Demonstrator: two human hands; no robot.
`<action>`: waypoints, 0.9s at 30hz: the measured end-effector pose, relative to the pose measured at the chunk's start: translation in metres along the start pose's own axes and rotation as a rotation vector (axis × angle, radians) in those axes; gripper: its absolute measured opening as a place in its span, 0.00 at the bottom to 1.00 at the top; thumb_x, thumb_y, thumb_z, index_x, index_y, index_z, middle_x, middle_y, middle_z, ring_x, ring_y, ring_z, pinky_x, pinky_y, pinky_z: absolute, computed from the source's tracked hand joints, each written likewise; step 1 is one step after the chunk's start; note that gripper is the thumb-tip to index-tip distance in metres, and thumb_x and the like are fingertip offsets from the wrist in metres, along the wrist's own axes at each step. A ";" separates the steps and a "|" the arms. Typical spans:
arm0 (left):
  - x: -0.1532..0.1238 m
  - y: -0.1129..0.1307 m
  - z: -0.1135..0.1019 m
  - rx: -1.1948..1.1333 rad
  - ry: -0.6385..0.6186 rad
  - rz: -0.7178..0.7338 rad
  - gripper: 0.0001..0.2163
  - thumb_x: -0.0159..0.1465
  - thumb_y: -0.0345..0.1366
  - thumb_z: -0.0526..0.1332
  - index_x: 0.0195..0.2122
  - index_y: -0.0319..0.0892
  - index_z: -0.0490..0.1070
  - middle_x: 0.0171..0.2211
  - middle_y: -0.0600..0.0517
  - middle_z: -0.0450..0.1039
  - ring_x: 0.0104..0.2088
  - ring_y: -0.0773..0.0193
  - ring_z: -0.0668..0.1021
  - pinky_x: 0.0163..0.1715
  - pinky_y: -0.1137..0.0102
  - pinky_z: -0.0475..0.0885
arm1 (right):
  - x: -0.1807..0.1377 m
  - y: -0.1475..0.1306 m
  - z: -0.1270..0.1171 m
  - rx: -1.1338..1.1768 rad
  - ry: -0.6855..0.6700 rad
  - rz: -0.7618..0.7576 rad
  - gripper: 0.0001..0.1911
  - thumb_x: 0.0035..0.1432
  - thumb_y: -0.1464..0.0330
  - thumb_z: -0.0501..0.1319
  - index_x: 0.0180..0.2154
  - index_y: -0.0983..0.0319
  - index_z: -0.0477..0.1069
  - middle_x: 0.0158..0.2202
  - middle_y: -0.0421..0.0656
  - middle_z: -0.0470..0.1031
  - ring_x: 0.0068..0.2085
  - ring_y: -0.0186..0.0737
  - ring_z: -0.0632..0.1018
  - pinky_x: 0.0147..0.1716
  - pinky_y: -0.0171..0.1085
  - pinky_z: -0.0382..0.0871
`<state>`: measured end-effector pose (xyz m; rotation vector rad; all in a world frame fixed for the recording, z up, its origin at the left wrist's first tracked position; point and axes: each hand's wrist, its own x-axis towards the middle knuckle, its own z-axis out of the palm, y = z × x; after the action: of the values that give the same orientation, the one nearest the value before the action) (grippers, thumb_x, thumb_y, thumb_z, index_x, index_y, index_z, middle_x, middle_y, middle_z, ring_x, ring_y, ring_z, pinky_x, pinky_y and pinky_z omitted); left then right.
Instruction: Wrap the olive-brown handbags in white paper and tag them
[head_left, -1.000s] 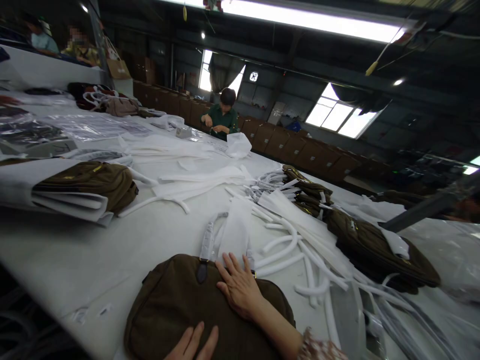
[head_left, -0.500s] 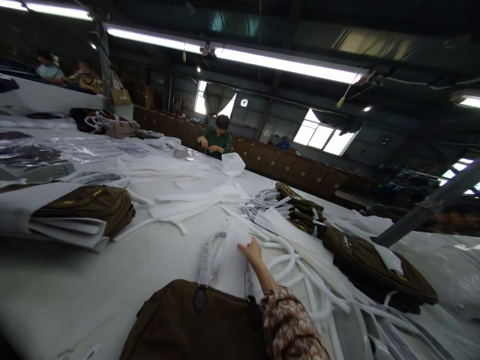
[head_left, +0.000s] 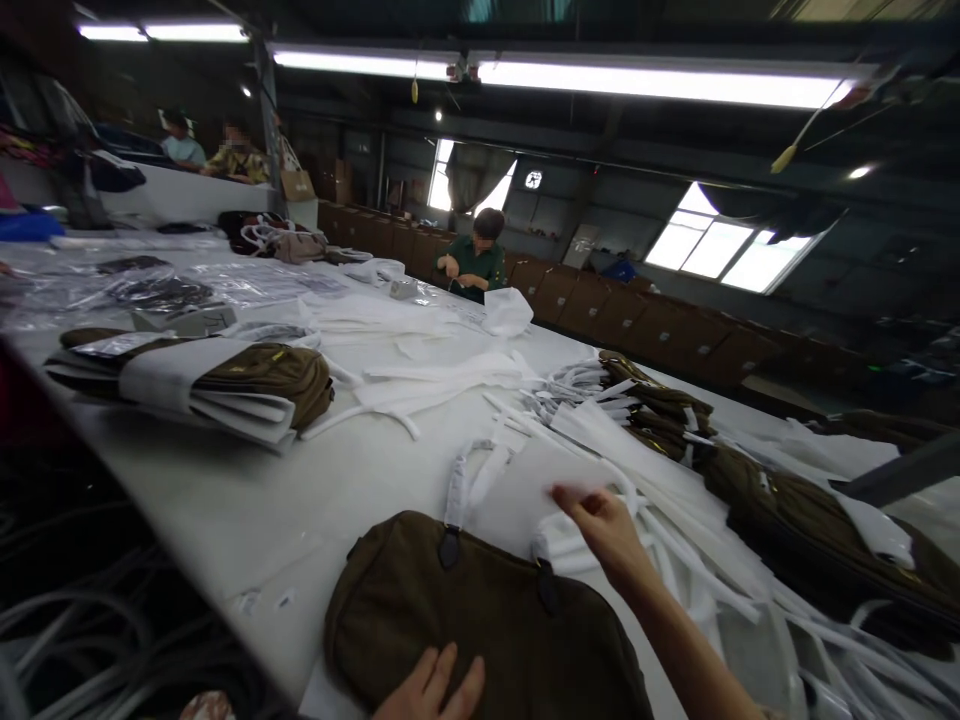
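Note:
A dark olive bag (head_left: 480,610) with black leather tabs lies on the table right in front of me. My left hand (head_left: 439,685) rests on its lower front, fingers spread. One wrapped handle (head_left: 459,490) stands up from the bag's left tab; white wrapping (head_left: 562,545) also covers the right handle. Beyond the bag, my right hand (head_left: 604,525) is closed at a thin white sheet (head_left: 525,490), fingers pinched against it. Its fingertips are blurred, and the exact hold is partly hidden.
A stack of olive bags with white wraps (head_left: 225,375) lies to the left. Folded olive bags (head_left: 652,405) and a larger olive bag (head_left: 802,520) lie right, beside loose white tubes (head_left: 667,560). A co-worker in green (head_left: 480,262) works across the table. The table edge (head_left: 187,560) runs down the left.
My left hand has come into view on the bag's front. My right hand has moved right and nearer, with the white sheet shifting right. The view has turned left.

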<state>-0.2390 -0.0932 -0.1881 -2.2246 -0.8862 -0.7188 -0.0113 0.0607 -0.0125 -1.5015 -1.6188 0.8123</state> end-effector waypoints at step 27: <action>0.011 -0.051 -0.064 -0.273 -0.612 0.161 0.12 0.67 0.28 0.47 0.43 0.33 0.69 0.40 0.36 0.71 0.38 0.53 0.75 0.35 0.59 0.69 | -0.241 0.072 0.062 -0.746 -0.265 -0.703 0.36 0.60 0.46 0.51 0.63 0.59 0.57 0.63 0.51 0.60 0.62 0.52 0.63 0.57 0.48 0.51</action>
<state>-0.2854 -0.1053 -0.1211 -2.7873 -0.9083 -0.0701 -0.0257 -0.1683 -0.1324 -1.1275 -2.6097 -0.0146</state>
